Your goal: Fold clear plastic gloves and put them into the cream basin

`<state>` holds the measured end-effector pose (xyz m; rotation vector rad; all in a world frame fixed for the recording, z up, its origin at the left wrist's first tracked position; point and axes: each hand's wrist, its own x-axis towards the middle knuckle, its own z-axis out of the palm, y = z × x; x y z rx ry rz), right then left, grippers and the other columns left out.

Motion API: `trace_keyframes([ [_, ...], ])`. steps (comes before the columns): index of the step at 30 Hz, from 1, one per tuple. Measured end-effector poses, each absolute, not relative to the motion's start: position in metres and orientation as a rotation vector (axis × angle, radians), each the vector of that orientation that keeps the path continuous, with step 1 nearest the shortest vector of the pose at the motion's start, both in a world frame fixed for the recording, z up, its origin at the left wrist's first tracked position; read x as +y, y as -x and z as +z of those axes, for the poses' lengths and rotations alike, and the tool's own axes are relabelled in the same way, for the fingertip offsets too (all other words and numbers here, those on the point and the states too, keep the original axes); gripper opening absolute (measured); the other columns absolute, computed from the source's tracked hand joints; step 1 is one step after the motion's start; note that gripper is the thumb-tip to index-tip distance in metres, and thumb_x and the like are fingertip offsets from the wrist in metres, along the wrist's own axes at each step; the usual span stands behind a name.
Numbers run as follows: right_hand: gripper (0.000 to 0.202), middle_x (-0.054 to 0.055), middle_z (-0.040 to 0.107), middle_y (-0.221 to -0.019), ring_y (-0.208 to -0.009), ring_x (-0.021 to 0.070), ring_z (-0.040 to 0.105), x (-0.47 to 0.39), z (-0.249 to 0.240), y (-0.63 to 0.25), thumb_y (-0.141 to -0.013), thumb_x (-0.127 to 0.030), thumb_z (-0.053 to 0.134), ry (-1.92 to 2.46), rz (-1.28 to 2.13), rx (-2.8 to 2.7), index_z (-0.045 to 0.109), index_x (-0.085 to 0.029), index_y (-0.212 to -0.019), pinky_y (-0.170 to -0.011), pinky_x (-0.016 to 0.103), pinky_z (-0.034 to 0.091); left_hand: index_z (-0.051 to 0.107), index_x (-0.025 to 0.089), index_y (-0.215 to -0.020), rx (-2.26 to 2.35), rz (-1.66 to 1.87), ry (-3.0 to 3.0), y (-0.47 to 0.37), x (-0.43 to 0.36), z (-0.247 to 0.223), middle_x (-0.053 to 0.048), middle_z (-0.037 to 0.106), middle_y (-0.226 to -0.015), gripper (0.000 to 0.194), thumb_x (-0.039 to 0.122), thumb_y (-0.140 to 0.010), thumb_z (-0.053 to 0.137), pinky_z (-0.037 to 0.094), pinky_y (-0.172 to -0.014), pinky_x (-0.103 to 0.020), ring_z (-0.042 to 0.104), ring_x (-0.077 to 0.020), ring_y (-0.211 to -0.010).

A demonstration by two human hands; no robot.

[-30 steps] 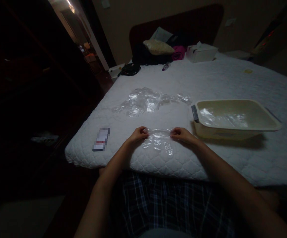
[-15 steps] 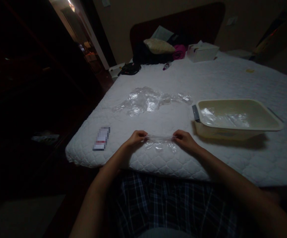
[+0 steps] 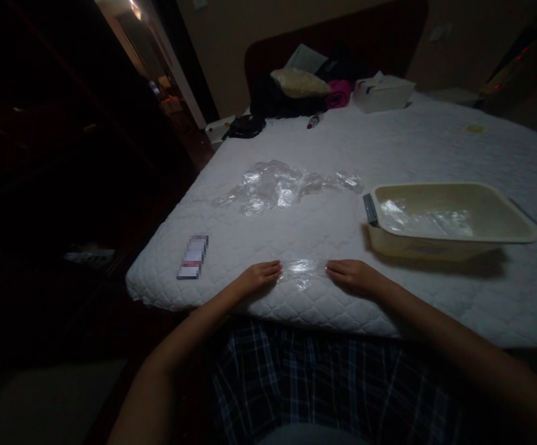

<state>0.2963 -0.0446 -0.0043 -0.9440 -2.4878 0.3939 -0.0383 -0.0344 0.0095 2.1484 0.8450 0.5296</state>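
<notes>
A clear, shiny plastic bag [image 3: 301, 268] lies on the white quilted mattress near its front edge, between my two hands. My left hand [image 3: 261, 275] rests palm down with its fingers stretched out, the tips at the bag's left end. From the other side, my right hand [image 3: 349, 275] lies flat too, fingertips touching the right end. Neither hand is wrapped round the plastic. Farther back, a loose spread of crumpled clear plastic bags [image 3: 280, 185] covers part of the bed. To the right stands a cream plastic basin [image 3: 453, 247] with grey handles, holding more clear plastic bags [image 3: 430, 219].
A phone [image 3: 193, 257], its screen blurred, lies on the mattress [image 3: 231, 247] at the left. Near the headboard [image 3: 374, 43] are a white box [image 3: 384, 94], a pink roll [image 3: 338, 94], a pale cushion [image 3: 300, 83] and a dark bag [image 3: 246, 126]. The bed's left edge drops to dark floor.
Both hands have gone from pinching the bag's far edge to lying flat at its ends. The bag now lies flatter on the mattress. The view has shifted slightly.
</notes>
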Motion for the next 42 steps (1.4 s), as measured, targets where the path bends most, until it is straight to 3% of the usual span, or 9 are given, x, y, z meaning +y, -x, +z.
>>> trace_keyframes([
  [6,0.038,0.014,0.06,-0.114,-0.107,0.0244,0.055,-0.054,-0.007,-0.3,-0.08,-0.005,0.04,0.8,0.123,-2.7,0.057,-0.014,-0.113,-0.085,0.043,0.047,0.063,0.021,-0.103,0.866,0.621,-2.268,0.038,-0.044,-0.005,-0.009,0.053,-0.124,0.03,0.017,-0.075,0.053,0.026,-0.105,-0.043,0.038,-0.0232,-0.124],
  [11,0.042,0.012,0.057,-0.12,-0.113,0.0243,0.05,-0.061,-0.016,-0.303,-0.08,-0.004,0.041,0.929,0.179,-2.629,0.055,-0.018,-0.117,-0.09,0.045,0.044,0.067,0.021,-0.087,1.094,0.767,-2.117,0.027,-0.048,-0.013,-0.008,0.061,-0.113,0.018,0.026,-0.08,0.051,0.034,-0.099,-0.04,0.049,-0.0213,-0.114],
  [16,0.032,0.007,0.065,-0.106,-0.1,0.0191,0.059,-0.059,-0.011,-0.296,-0.083,-0.014,0.04,1.318,0.43,-2.144,0.061,-0.02,-0.106,-0.088,0.038,0.047,0.06,0.022,-0.107,1.125,0.837,-2.193,0.025,-0.05,-0.017,-0.01,0.058,-0.116,0.031,0.026,-0.077,0.058,0.035,-0.097,-0.04,0.05,-0.0213,-0.113],
  [19,0.034,0.01,0.061,-0.113,-0.105,0.0216,0.056,-0.059,0.006,-0.269,-0.085,-0.021,0.039,1.445,0.31,-1.968,0.056,-0.017,-0.115,-0.091,0.041,0.044,0.057,0.022,-0.111,1.088,0.803,-2.371,0.024,-0.049,-0.021,-0.011,0.055,-0.12,0.032,0.023,-0.08,0.054,0.037,-0.095,-0.041,0.049,-0.0212,-0.113],
  [25,0.057,0.017,0.036,-0.137,-0.128,0.0264,0.03,-0.066,0.001,-0.21,-0.086,-0.043,0.038,1.278,0.097,-2.442,0.037,-0.008,-0.132,-0.104,0.046,0.027,0.045,0.02,-0.123,1.005,0.607,-2.827,0.027,-0.047,-0.026,-0.012,0.043,-0.133,0.037,0.02,-0.087,0.041,0.039,-0.094,-0.043,0.04,-0.021,-0.122],
  [28,0.061,0.015,0.033,-0.139,-0.13,0.025,0.026,-0.067,-0.019,-0.213,-0.087,-0.049,0.032,1.253,0.08,-2.574,0.031,-0.011,-0.135,-0.105,0.047,0.022,0.036,0.02,-0.131,0.952,0.327,-2.952,0.031,-0.05,-0.02,-0.009,0.038,-0.138,0.043,0.019,-0.088,0.038,0.031,-0.102,-0.044,0.027,-0.0207,-0.13],
  [31,0.064,0.014,0.029,-0.142,-0.132,0.0244,0.021,-0.065,-0.028,-0.226,-0.087,-0.052,0.029,1.205,0.055,-2.607,0.025,-0.014,-0.138,-0.106,0.047,0.018,0.031,0.021,-0.134,0.96,0.197,-2.971,0.033,-0.054,-0.014,-0.008,0.032,-0.141,0.045,0.022,-0.089,0.036,0.026,-0.105,-0.043,0.023,-0.02,-0.132],
  [42,0.065,0.013,0.032,-0.14,-0.131,0.0248,0.025,-0.062,-0.027,-0.254,-0.087,-0.054,0.028,1.254,-0.059,-2.594,0.023,-0.015,-0.139,-0.106,0.048,0.018,0.027,0.018,-0.136,1.02,0.168,-2.973,0.031,-0.057,-0.015,-0.006,0.031,-0.141,0.044,0.025,-0.092,0.027,0.022,-0.107,-0.04,0.022,-0.0175,-0.132],
])
